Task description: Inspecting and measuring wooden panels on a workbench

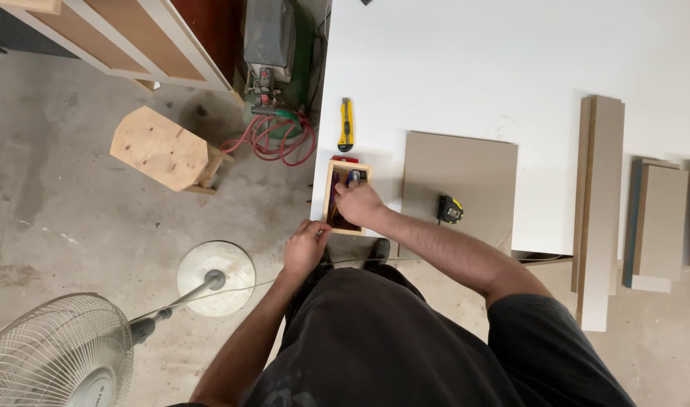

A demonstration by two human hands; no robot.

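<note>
Your right hand (358,202) is down in the small wooden box (346,197), which sits at the table's (511,53) near-left corner, at 9 o'clock from the tape measure (450,209). Fingers are curled round a small dark/metallic item at the box's 12 o'clock end; looks pinched, but can't tell what it is or how firm the hold is. Your left hand (306,247) is at the box's 7 o'clock corner, off the table edge, fingers bent in and touching or just beside the rim; can't tell if it grips anything.

Progress, as a judgement: you're at the picking-out stage. Nothing from the box lies out on the grey panel (460,188) yet except the tape measure. The yellow utility knife (346,124), at 12 o'clock from the box, lies untouched. The board strips (601,196) at 3 o'clock are stacked, not assembled w/ anything.

Hard to see: box contents are mostly under your hand, just dark reddish shapes. Your torso hides the table's near edge. The fan (55,354) is cut off at the frame's corner.
</note>
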